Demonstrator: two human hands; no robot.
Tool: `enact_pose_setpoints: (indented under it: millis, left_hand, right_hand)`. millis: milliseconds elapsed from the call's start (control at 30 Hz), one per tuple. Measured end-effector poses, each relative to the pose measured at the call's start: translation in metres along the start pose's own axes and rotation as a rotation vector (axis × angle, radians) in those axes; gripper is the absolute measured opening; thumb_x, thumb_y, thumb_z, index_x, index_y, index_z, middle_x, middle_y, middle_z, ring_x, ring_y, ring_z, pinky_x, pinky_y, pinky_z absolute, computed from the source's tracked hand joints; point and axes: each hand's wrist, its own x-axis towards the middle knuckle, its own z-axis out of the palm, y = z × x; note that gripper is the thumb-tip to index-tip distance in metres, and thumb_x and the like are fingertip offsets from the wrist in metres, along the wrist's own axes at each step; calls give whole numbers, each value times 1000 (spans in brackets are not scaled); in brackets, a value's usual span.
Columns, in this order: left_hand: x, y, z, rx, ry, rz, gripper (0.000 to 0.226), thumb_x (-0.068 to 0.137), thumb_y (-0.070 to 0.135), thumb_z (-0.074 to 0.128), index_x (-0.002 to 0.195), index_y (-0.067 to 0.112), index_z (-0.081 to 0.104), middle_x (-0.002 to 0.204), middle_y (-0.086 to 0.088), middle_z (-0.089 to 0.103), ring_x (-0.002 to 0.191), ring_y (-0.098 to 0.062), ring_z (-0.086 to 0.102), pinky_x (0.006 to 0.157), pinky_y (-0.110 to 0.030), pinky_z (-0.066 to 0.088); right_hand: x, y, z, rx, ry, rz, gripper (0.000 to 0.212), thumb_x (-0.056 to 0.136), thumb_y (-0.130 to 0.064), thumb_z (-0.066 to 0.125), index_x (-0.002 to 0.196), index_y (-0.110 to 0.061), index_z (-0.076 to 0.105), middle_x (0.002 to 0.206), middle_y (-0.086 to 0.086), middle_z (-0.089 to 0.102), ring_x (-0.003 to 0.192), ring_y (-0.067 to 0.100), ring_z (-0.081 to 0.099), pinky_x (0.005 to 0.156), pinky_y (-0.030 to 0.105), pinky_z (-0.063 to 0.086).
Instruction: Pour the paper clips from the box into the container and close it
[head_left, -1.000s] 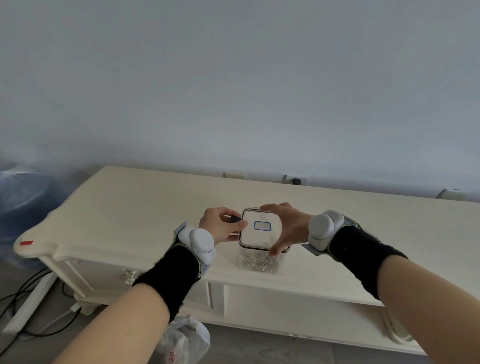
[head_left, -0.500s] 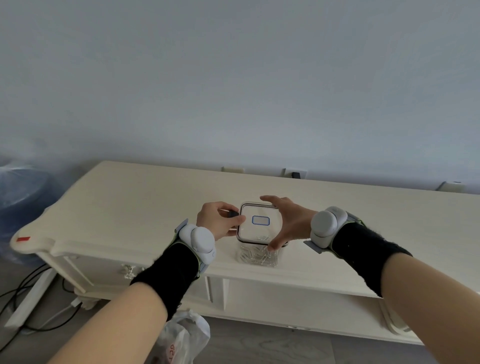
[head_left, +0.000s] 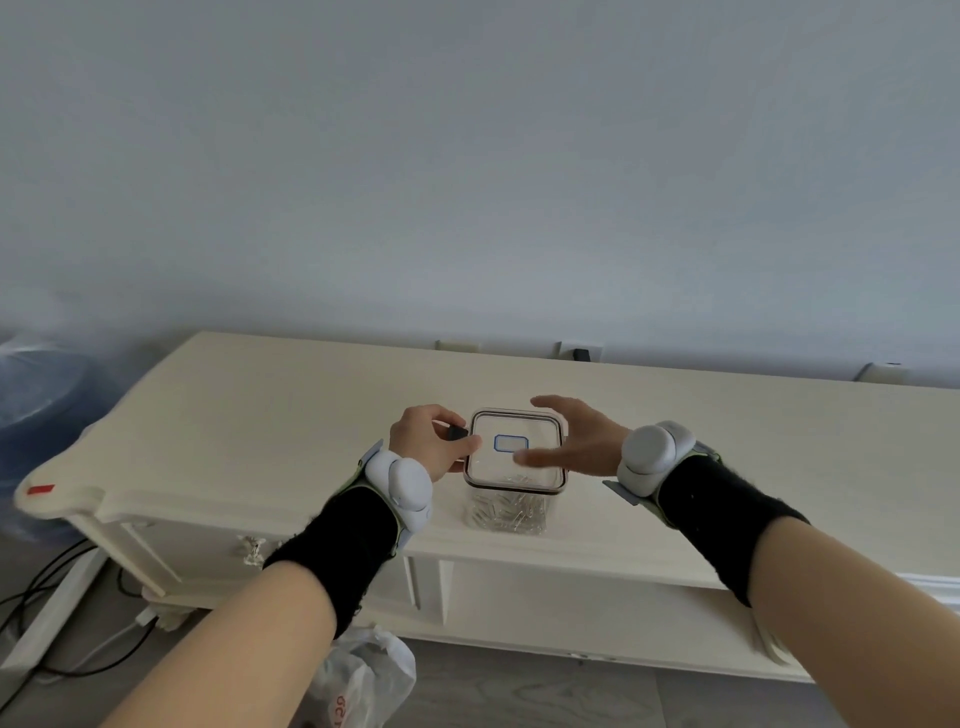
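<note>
A clear square container (head_left: 506, 512) stands near the front edge of the cream sideboard (head_left: 249, 415). Paper clips (head_left: 511, 517) lie at its bottom. Its lid (head_left: 519, 465), marked with a blue rectangle, sits on top. My left hand (head_left: 428, 449) is curled against the lid's left edge and pinches a small dark box (head_left: 457, 432) between thumb and fingers. My right hand (head_left: 576, 441) hovers at the lid's right side with fingers spread. Its thumb reaches over the lid, and I cannot tell whether it touches.
A white plastic bag (head_left: 363, 675) lies on the floor below the sideboard. Black cables (head_left: 47, 597) run at the lower left, beside a blue wrapped bundle (head_left: 36, 384). Wall sockets (head_left: 576, 353) sit behind the sideboard's back edge.
My right hand, which lay pressed over the lid's right side, has come off it and its fingers have spread. My left hand has kept the dark box at the lid's left edge.
</note>
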Motion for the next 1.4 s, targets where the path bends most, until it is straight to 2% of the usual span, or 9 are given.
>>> enact_pose_setpoints:
  millis: [167,333,433,533,633,733,933,1133,1400]
  left_hand:
    - [2,-1,-2,23,31,-13,31,70,8,81,92,6,59,76,-3,62,49,-11,63,41,-14,54]
    - [3,-4,-3,88,60,-10,30,65,13,85,85,1,65,67,3,61,30,3,58,47,-14,56]
    - [3,-3,-3,96,67,-11,31,65,14,85,84,-1,66,64,0,64,36,-3,62,58,-24,62]
    - [1,-2,-3,114,50,-18,27,67,16,84,83,0,69,67,-5,67,49,-15,64,65,-28,63]
    - [2,-1,-2,116,7,-35,19,72,16,80,81,5,68,73,-7,67,53,-15,63,51,-17,59]
    - [2,1,-1,114,-20,-53,13,77,14,76,83,8,66,78,-8,67,57,-15,62,49,-16,57]
    - [2,3,3,106,-31,-64,24,81,7,71,103,-2,66,87,-13,65,55,-17,61,53,-18,56]
    - [1,7,3,84,-33,-70,17,80,5,70,96,6,64,88,-16,64,68,-31,62,84,-42,58]
    - [-4,9,3,132,-69,-61,14,82,9,69,93,7,61,89,-15,64,68,-29,62,71,-34,59]
  right_hand:
    - [-3,9,-1,-14,250,164,53,84,-44,62,123,-10,49,123,12,58,109,27,56,84,30,41]
    - [-12,10,3,-64,220,215,37,86,-39,61,84,-2,66,91,15,70,82,28,63,74,33,50]
    - [-12,7,5,-12,196,222,39,89,-34,58,60,-8,54,73,13,65,61,25,58,72,36,55]
    - [-13,4,6,54,171,227,36,91,-27,56,63,-4,56,71,14,66,55,26,62,73,38,58]
    - [-13,3,6,100,140,244,32,92,-26,55,73,0,61,74,16,68,65,32,68,76,43,60]
    - [-13,1,4,131,108,255,32,92,-25,55,74,0,60,76,15,68,66,32,67,75,44,60]
    - [-12,-2,2,134,90,259,31,93,-21,53,69,-1,57,76,16,66,66,31,63,73,40,58]
    - [-10,1,3,153,82,275,41,95,-22,51,57,-6,52,60,7,61,49,18,57,53,23,48]
    - [-14,0,4,119,58,267,30,95,-24,50,77,-1,58,82,13,66,71,28,62,56,26,48]
